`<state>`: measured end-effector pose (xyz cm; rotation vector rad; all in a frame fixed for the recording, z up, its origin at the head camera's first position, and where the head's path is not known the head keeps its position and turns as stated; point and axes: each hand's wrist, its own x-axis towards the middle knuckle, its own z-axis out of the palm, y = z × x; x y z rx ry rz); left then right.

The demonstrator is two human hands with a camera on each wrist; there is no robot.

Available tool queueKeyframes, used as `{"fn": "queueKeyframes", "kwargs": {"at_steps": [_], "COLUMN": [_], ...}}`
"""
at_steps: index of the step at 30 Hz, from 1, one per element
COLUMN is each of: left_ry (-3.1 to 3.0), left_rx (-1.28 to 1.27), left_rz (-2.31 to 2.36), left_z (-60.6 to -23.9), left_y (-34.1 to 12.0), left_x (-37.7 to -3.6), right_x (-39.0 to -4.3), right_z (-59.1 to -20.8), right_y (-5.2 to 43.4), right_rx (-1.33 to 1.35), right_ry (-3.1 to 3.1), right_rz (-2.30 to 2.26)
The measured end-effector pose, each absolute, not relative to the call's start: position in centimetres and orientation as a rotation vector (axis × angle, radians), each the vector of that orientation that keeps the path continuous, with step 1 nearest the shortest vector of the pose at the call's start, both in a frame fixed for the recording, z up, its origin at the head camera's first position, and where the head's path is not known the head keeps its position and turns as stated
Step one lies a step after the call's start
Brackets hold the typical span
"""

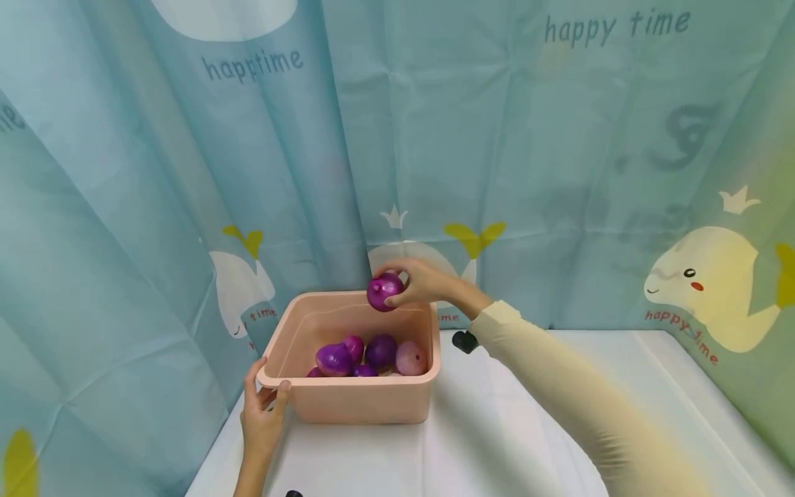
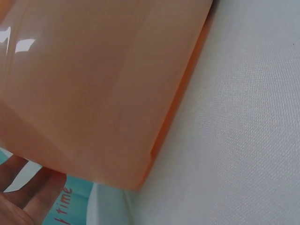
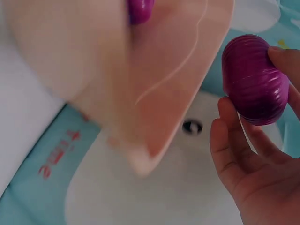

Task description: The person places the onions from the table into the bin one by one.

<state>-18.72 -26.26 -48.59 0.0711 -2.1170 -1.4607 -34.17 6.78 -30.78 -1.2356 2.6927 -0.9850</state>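
Note:
A shiny purple onion (image 1: 385, 291) with fine ridges is pinched between the thumb and fingers of my right hand (image 1: 428, 281), above the back right part of the bin's rim. In the right wrist view the onion (image 3: 255, 79) hangs beside the bin, apart from it. The peach-coloured plastic bin (image 1: 360, 404) stands on the table. My left hand (image 1: 261, 424) grips its front left corner, thumb at the front rim and fingers at the left side. Inside lie several purple and pink pieces, among them a purple bulb (image 1: 334, 359), a dark purple ball (image 1: 381, 351) and a pale pink ball (image 1: 411, 359).
A white cloth covers the table (image 1: 522, 428). Light blue curtains (image 1: 435, 138) printed with whales hang close behind and to the left of the bin. A small black object (image 1: 464, 341) lies right of the bin, and another (image 1: 295, 493) shows at the bottom edge.

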Motion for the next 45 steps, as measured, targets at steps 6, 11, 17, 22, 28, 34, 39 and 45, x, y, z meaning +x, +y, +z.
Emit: {"fn": "queueKeyframes", "kwargs": {"at_steps": [6,11,17,22,28,34,39,45], "left_ry": [-2.154,-2.17,-2.148,-2.137,-2.151,-2.158,-2.137,-2.126], "left_rx": [0.105,0.145,0.15,0.143,0.145,0.151,0.116,0.117], "left_rz": [-1.455,-1.433,-1.433,-1.423,-1.423,-1.436,-1.409,-1.437], "left_z": [-48.6,-48.6,-48.6,-48.6,-48.5,-48.6,-48.7,-48.7], "left_y": [-26.2,-25.9,-25.8,-25.9,-25.9,-25.6,-25.7,-26.1], "left_x": [-18.8,-18.6,-18.7,-18.7,-18.6,-18.7,-18.8,-18.5], "right_x": [-34.6,-34.5,-34.6,-34.6,-34.7,-33.9,-32.4,-30.0], "right_z": [-31.7,-32.6,-33.3,-33.2,-32.9,-32.5,-32.9,-33.8], "right_y": [3.4,2.1,1.7,1.9,2.5,4.7,9.0,15.2], "right_rx": [-1.238,-1.191,-1.112,-1.071,-1.238,-1.399,-1.318,-1.091], "right_ry": [2.645,2.644,2.636,2.619,2.647,2.798,2.999,3.116], "right_rz": [-0.922,-0.819,-0.769,-0.803,-0.792,-0.732,-0.549,-0.475]}}
